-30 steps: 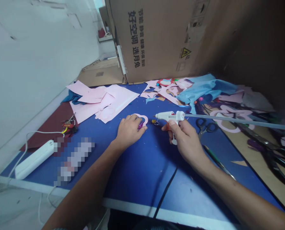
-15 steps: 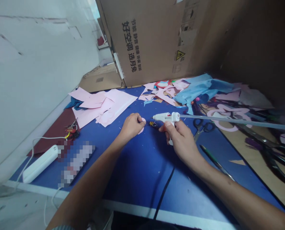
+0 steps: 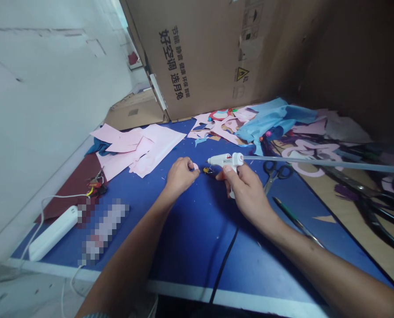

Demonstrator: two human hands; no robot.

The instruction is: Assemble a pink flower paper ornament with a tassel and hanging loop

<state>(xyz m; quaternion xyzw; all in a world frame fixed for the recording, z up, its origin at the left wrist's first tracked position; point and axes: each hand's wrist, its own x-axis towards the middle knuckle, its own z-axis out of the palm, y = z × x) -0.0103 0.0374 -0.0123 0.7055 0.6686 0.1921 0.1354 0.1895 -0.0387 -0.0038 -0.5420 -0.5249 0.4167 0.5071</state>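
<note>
My left hand is pinched on a small pink paper piece, mostly covered by the fingers, at the middle of the blue table. Around the handle of a white hot glue gun my right hand is closed. Its nozzle points left, toward my left hand, with a gap between them. A long translucent glue stick juts out of the gun's back to the right. Just below the nozzle is a small yellow object with thin wire; I cannot tell what it is.
Scissors and a green pen lie right of my right hand, large black shears farther right. Pink paper sheets and blue cloth lie behind. A white power strip sits left; a cardboard box stands behind.
My left hand has turned slightly, and less of the pink piece shows. The glue gun stays in my right hand, a little left in the picture; the whole view has shifted slightly.
</note>
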